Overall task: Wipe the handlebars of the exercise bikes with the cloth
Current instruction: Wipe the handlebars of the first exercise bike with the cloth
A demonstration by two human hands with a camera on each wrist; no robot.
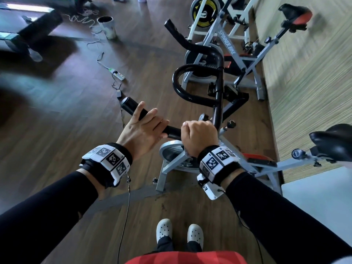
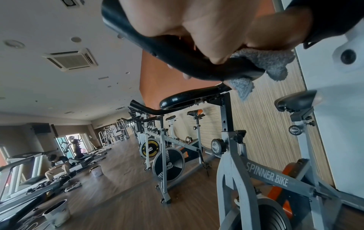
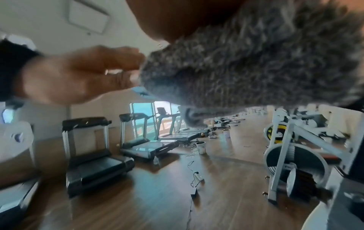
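Observation:
The nearest exercise bike has a black looped handlebar (image 1: 217,54). My left hand (image 1: 144,126) lies over its left straight bar, and in the left wrist view its fingers (image 2: 206,23) curl round that bar (image 2: 177,52). Just to the right, my right hand (image 1: 198,134) is closed in a fist on the same bar. It grips a fuzzy grey cloth (image 2: 271,62) wrapped round the bar. The cloth (image 3: 256,62) fills the top of the right wrist view and is hidden under the fist in the head view.
A second spinner bike (image 1: 228,46) stands right behind, with more bikes beyond along the striped wall (image 1: 304,73). The near bike's saddle (image 1: 335,138) is at my right. A power strip with cables (image 1: 118,74) and a bucket (image 1: 107,25) lie left. Treadmills (image 3: 94,163) stand across the floor.

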